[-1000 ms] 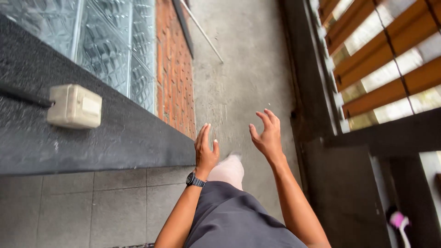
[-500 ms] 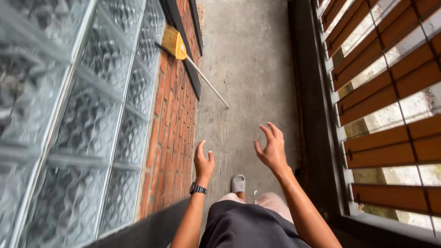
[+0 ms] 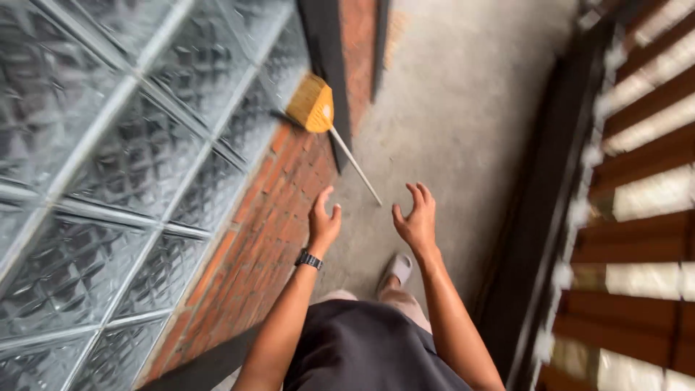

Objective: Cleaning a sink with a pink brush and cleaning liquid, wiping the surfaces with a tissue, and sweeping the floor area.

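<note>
leftward, i see a glass-block wall (image 3: pixel 108 166) over red brick (image 3: pixel 268 239), and a yellow broom (image 3: pixel 313 106) leans there, its handle tip propped on the concrete floor (image 3: pixel 449 123). my left hand (image 3: pixel 323 221), wristwatch (image 3: pixel 308 259) below it, is spread wide and empty. my right hand (image 3: pixel 416 221) is likewise spread, fingers curled, holding nothing. brown slats (image 3: pixel 644 166) close the right side.

A yellow broom (image 3: pixel 311 105) leans by red-orange brick (image 3: pixel 279 217), ribbed clear glass blocks (image 3: pixel 108 166) and grey concrete floor (image 3: pixel 449 116).
</note>
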